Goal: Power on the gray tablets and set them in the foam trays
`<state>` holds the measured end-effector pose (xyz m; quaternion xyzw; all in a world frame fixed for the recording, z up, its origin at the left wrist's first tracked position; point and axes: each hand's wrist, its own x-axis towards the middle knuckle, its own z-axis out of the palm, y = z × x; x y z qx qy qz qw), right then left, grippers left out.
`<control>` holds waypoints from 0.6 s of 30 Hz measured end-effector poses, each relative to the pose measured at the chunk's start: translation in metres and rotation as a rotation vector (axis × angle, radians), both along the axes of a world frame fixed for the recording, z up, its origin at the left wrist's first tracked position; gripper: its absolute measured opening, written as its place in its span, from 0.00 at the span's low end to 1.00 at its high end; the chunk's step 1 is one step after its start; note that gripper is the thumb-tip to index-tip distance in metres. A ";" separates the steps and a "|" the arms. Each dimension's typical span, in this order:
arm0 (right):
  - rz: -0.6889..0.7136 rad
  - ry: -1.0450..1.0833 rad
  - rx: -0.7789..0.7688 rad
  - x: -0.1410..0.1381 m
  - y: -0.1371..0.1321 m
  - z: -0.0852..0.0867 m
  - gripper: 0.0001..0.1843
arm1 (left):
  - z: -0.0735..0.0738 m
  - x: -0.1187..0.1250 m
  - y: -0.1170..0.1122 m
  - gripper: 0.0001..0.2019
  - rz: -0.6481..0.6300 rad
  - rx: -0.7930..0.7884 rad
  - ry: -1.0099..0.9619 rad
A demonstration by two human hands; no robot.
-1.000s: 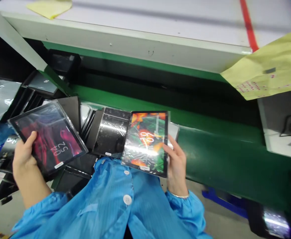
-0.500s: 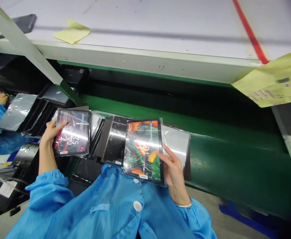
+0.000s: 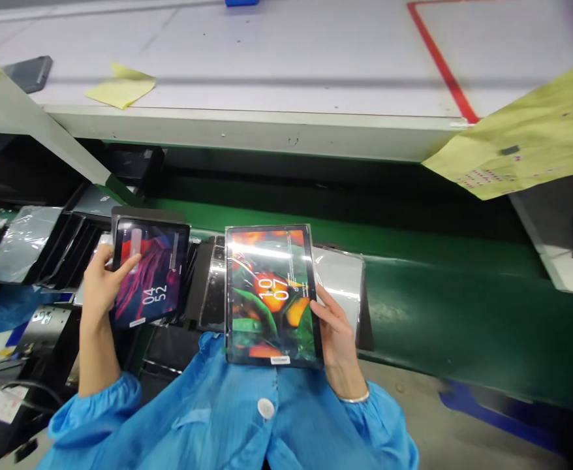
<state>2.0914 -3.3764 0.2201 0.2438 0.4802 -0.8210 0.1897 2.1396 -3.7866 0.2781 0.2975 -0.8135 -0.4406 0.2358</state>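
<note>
The left hand [image 3: 103,287] closes around the left edge of a film-wrapped tablet [image 3: 152,271], thumb across its screen. The right hand [image 3: 333,333] pinches the lower right edge of a second wrapped tablet [image 3: 269,294]. A narrow gap between them shows a dark packaged tablet [image 3: 213,294]. Right of the second tablet, a green belt [image 3: 438,307] runs open, below the white tabletop [image 3: 247,65].
</note>
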 end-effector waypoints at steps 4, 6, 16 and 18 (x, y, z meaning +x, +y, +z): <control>0.027 0.132 -0.077 -0.003 -0.005 0.011 0.27 | -0.003 -0.012 0.071 0.22 0.024 0.143 0.111; 0.038 0.184 -0.083 -0.004 -0.001 0.016 0.29 | -0.007 -0.021 0.115 0.23 -0.025 0.248 0.136; -0.136 0.400 0.348 0.008 0.062 0.013 0.24 | -0.014 -0.055 0.250 0.20 -0.276 0.659 0.029; -0.092 0.404 0.352 0.013 0.068 0.006 0.28 | -0.017 -0.059 0.262 0.23 -0.270 0.755 -0.047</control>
